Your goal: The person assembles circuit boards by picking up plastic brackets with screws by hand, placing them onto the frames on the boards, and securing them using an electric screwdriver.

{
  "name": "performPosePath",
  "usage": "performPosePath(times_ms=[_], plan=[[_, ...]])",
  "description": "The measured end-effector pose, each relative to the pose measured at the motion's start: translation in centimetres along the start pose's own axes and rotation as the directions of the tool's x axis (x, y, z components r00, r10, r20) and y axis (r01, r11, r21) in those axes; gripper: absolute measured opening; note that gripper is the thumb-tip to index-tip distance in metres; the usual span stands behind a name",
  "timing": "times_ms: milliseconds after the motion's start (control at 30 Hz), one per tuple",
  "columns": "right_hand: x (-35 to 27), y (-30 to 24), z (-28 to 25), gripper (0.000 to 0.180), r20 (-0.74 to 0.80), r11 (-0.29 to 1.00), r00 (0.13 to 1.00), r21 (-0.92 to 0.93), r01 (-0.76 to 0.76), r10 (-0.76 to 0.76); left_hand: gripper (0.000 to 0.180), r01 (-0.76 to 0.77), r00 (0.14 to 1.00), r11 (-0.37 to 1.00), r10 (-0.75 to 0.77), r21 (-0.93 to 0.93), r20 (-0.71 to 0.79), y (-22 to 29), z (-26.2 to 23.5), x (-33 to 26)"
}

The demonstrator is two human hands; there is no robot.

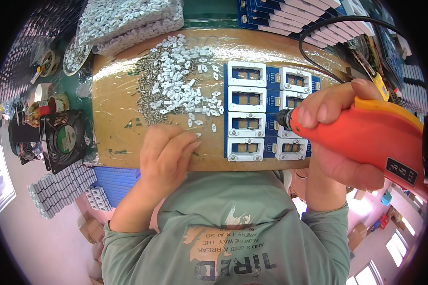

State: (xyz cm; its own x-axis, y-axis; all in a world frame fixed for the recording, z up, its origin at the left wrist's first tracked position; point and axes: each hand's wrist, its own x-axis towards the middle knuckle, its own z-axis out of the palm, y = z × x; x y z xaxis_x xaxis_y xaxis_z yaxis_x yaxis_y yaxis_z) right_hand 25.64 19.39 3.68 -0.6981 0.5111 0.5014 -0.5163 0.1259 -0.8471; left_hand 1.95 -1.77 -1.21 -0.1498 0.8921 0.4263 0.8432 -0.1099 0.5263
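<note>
My right hand (340, 118) is wrapped round a red electric screwdriver (371, 137) with a yellow-orange trigger strip. Its black nose (284, 118) is over the right column of white rectangular frames (247, 99) on blue circuit boards (226, 118). Screws show in several frame corners. At the board's left, my left hand (169, 152) is closed with fingertips pinched at a small white plastic piece (198, 135). Beyond it lie a heap of small white plastic pieces (176, 71) and a pile of metal screws (150, 95), with some white pieces scattered toward the boards.
A brown work mat (114, 95) covers the table. Bagged white pieces (128, 23) are at the back left, stacked boards with white frames (295, 19) at the back right. A black fan (63, 140) stands left; a black cable (302, 45) loops at right.
</note>
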Motion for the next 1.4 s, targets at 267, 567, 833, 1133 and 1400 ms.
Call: performPosePath(times_ms=[267, 567, 833, 1133, 1400], plan=[[-0.1, 0.2, 0.2, 0.117, -0.020, 0.998, 0.999, -0.034, 0.045, -0.046, 0.022, 0.021, 0.999, 1.000, -0.022, 0.023, 0.048, 0.1, 0.1, 0.3], [-0.1, 1.0, -0.4, 0.121, 0.013, 0.996, 0.996, -0.002, 0.085, -0.084, 0.020, 0.075, 0.990, 0.992, -0.087, 0.103, 0.112, 1.2, -0.4, 0.8], [0.9, -0.7, 0.6, 0.116, -0.037, 0.999, 0.999, -0.001, 0.036, -0.036, 0.019, -0.024, 0.995, 1.000, 0.024, -0.001, 0.094, 2.3, 0.8, 4.0], [2.2, -2.1, 2.4, 0.115, -0.048, 1.000, 0.999, -0.022, 0.008, -0.009, 0.012, -0.073, 0.993, 0.990, 0.084, -0.124, 0.085, 2.7, 6.3, 8.4], [3.2, -1.3, 2.0, 0.112, 0.018, 0.999, 1.000, 0.052, -0.005, 0.004, 0.013, -0.058, 0.994, 0.987, 0.070, -0.149, 0.080, 2.6, 6.7, 8.3]])
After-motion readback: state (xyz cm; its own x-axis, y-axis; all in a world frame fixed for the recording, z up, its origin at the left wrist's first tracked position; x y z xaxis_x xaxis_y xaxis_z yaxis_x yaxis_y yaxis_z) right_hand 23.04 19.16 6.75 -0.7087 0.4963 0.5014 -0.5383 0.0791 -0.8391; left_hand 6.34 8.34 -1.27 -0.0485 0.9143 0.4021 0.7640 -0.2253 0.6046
